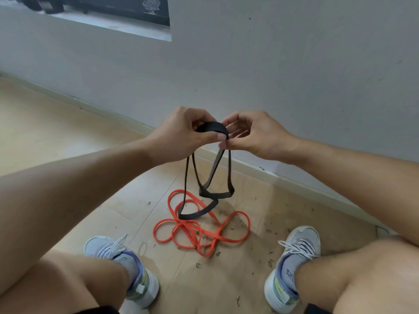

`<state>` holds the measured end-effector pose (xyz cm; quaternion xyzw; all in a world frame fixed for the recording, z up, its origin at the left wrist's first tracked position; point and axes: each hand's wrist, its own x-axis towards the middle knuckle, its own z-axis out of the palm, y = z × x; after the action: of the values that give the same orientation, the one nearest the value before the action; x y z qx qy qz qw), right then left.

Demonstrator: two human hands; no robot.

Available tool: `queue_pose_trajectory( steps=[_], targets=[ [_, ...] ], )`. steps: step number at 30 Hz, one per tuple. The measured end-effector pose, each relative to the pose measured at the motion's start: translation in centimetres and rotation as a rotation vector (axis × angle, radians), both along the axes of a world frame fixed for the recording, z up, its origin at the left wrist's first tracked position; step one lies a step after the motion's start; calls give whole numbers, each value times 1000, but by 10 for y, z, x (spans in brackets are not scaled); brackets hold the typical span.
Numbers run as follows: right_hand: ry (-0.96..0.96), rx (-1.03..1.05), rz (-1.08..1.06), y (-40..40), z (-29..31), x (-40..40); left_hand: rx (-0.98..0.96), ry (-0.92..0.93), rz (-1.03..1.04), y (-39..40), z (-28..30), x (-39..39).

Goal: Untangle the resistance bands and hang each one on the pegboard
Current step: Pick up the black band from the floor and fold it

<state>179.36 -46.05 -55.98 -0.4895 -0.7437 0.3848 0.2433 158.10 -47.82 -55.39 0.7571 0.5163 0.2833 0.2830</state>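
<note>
A black resistance band point(205, 193) hangs in twisted loops from both my hands, held up in front of the wall. My left hand point(181, 134) grips its top fold with curled fingers. My right hand point(251, 134) pinches the same fold between thumb and fingertips, right beside the left thumb. The band's lowest loop dangles just over an orange resistance band point(199, 230), which lies in a tangled heap on the floor between my feet. No pegboard is in view.
I crouch close to a grey wall point(272, 64) with a pale skirting board point(283, 177). My two grey trainers point(122, 264) point(292, 266) stand either side of the orange heap on a scuffed wooden floor point(45, 123). A dark framed panel point(127, 7) is at top left.
</note>
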Motion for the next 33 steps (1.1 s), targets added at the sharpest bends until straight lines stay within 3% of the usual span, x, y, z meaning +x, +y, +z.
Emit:
queue_pose_trajectory(
  steps=[24,33],
  targets=[
    [134,-105,16,6,-6,5,63,-73,102,-3,24,-4],
    [22,-141,58,2,-15,0,-45,-156,103,-7,32,0]
  ],
)
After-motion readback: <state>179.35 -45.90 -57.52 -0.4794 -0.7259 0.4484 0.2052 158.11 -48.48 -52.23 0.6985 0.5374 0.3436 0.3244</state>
